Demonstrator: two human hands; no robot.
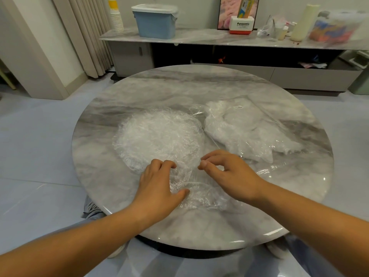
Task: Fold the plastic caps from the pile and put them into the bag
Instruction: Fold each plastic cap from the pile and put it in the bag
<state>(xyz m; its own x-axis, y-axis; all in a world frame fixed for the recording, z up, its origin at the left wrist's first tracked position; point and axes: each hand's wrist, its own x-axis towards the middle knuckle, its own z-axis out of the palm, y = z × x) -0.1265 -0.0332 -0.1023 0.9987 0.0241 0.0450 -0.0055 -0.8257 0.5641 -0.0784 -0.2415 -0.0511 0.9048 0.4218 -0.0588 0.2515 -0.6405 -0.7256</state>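
The left hand (159,184) is gripping the near-left side of one cap (196,191), fingers curled over the film and the thumb pressing down on it. The right hand (229,174) is pinching at the cap's far edge with thumb and forefinger, apparently on the rim, though the film is too clear to be sure. The cap is lying on the bench (179,84) near the front edge, between the two hands.

Just behind it, the pile (159,134) of crinkled caps is sitting mid-bench, and the bag (245,126) is lying to its right, already holding white plastic.

The cap is looking very light, thin and limp, with a gathered elastic rim. It is likely to slide on the glossy marble, cling to itself and spring out of a fold. Holding the rim, where the gathers give some body, seems the best way to grip it.

A small white label (238,107) is showing on the bag, its print too small to read. On the shelf behind, a white and red box (242,25) is reading "Panasonic".
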